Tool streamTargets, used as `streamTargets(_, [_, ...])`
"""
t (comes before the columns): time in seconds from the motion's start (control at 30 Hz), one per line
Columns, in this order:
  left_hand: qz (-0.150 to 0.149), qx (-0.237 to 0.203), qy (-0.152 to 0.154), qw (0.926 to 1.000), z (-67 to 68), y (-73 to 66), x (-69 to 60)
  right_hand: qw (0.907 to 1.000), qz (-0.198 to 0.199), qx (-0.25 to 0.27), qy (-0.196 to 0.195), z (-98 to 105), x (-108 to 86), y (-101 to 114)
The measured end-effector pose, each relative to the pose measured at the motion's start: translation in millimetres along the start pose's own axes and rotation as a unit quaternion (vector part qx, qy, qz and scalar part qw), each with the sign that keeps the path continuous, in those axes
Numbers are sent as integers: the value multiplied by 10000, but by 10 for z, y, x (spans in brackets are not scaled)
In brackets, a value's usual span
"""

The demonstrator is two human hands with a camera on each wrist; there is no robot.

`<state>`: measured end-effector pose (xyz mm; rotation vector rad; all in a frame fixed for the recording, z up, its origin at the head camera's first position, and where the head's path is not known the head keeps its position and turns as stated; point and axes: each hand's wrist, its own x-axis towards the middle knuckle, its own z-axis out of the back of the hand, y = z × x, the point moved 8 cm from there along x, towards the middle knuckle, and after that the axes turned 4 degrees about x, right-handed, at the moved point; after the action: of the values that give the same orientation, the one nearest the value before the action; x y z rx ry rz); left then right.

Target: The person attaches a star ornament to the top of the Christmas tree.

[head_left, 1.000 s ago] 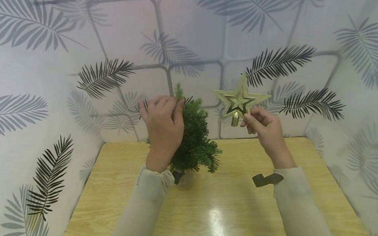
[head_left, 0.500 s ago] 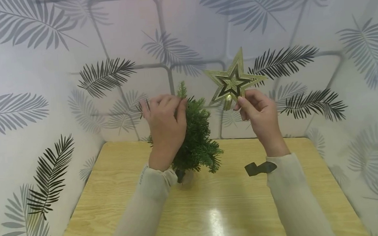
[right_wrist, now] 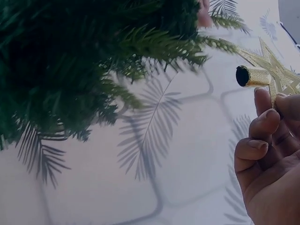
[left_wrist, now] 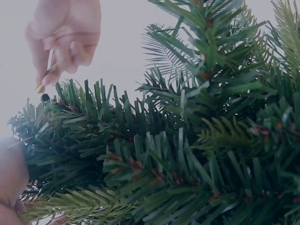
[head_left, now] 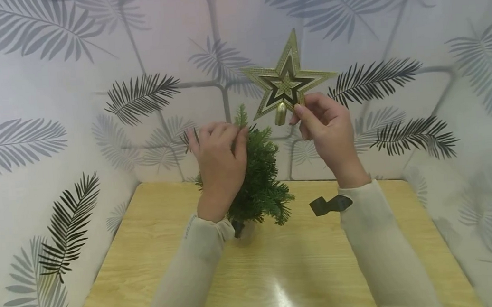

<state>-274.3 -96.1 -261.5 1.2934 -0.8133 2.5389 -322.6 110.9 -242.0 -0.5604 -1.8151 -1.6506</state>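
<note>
A small artificial Christmas tree (head_left: 267, 180) stands on the table, its tip (head_left: 241, 116) poking up above the fingers of my left hand (head_left: 221, 169). That hand pinches the tree's top between thumb and curled fingers; the exact grip is hidden behind its back. Up and to the right, my right hand (head_left: 327, 131) holds a gold star tree topper (head_left: 286, 85) by a lower point, between thumb and fingers. The star's short tube (head_left: 280, 114) points down, apart from the tree; in the right wrist view the dark hollow end of the tube (right_wrist: 255, 76) shows.
The light wood table (head_left: 322, 262) reaches back to walls patterned with leaves (head_left: 143, 99). A dark strap (head_left: 331, 205) sticks out from the right sleeve. The tree's base is partly hidden behind the left sleeve.
My right hand has risen and moved left with the star, bringing it above and to the right of the tree's tip. The left hand keeps its place at the treetop.
</note>
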Motion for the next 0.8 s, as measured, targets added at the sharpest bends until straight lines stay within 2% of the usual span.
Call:
streamTargets(0.2, [28, 6, 44, 10000, -7, -5, -9, 9996, 150, 167, 171, -173, 124, 123])
streamTargets(0.43, [-58, -60, -5, 10000, -5, -46, 15, 9994, 324, 18, 113, -233, 261, 213])
streamTargets(0.8, [-88, -31, -31, 10000, 0, -39, -6, 9970, 542, 196, 515, -504, 344, 307])
